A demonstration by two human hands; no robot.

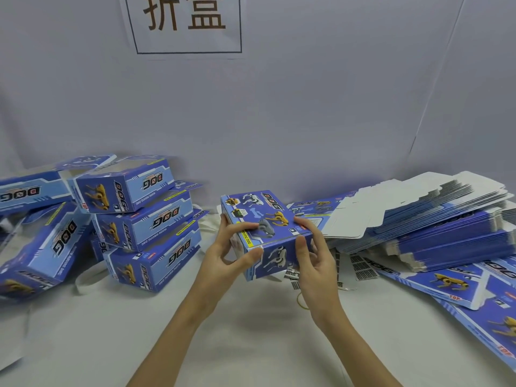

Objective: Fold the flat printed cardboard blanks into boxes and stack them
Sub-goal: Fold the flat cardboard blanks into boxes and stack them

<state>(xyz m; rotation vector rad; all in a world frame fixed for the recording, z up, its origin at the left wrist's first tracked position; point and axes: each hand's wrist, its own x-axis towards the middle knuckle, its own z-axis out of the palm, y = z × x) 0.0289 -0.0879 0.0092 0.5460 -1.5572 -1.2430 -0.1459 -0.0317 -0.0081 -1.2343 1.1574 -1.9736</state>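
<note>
The box [265,233] sits at the middle of the view, held just above the white table [223,331] between both hands. It is folded into shape, blue, glossy, printed on its top face with yellow, grey and white robot dogs, a bone and a "DOG" logo; the near side face shows a white dog on darker blue, and a yellow strip of lettering runs along its left edge. The left hand [229,252] grips the box's left side, thumb on the near corner and fingers curled over the top edge. The right hand [312,255] clasps the right end, thumb pressed on the near face and fingers wrapped round the far edge. To the left stands a stack [145,219] of finished boxes, three high with one on top tilted, and more finished boxes lie leaning and tipped further left [42,247]. To the right lies a thick pile of flat blanks [446,224], some white side up, with further blanks [460,283] spread printed side up nearer the person. Barcode sheets [363,268] lie just right of the hands, and a rubber band [303,301] rests beside the right wrist. A sign [185,22] with two characters hangs on the wall behind.
</note>
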